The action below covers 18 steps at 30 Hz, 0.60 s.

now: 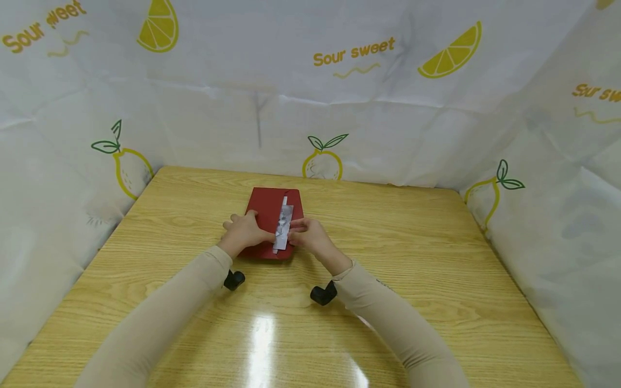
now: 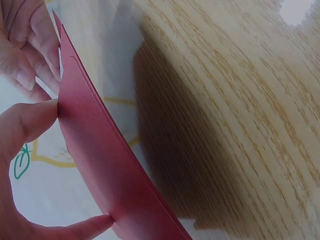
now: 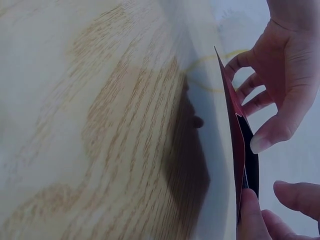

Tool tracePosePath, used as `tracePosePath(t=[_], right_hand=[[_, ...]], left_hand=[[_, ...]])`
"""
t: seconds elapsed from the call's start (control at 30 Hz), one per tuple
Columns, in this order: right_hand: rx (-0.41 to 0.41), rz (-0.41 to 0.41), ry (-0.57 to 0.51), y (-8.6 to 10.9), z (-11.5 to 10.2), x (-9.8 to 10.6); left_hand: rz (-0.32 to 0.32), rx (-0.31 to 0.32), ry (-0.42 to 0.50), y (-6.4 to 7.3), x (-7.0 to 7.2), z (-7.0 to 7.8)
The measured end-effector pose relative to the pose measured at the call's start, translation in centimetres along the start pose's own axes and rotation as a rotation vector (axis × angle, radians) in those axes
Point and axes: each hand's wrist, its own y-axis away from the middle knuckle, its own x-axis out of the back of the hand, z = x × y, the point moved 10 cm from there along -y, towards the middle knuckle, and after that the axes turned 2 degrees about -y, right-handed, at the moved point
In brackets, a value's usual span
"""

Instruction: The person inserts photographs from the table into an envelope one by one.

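A flat red envelope (image 1: 268, 207) is held above the wooden table, its shadow showing in both wrist views. Along its right part runs a crinkled silver-grey strip (image 1: 284, 229). My left hand (image 1: 244, 231) grips the envelope from the left, thumb reaching across to the strip and another finger at the far-left edge. At the right edge is my right hand (image 1: 310, 235), fingers touching the envelope beside the strip. In the right wrist view a right fingertip (image 3: 251, 212) lies at a dark opening in the envelope, while the thumb stands apart from it.
The wood-grain table (image 1: 388, 242) spreads around both hands. White sheeting (image 1: 233, 129) printed with lemons hangs at the back and sides. A black wrist mount (image 1: 235, 280) shows below the left wrist, with another black mount (image 1: 323, 293) below the right.
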Motion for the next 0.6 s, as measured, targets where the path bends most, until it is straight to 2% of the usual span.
tracePosePath(t=[0.6], right_hand=[[-0.034,-0.015,-0.080,-0.31,0.09,-0.46]], left_hand=[[0.003,-0.006,0.005,-0.08,-0.08,-0.06]])
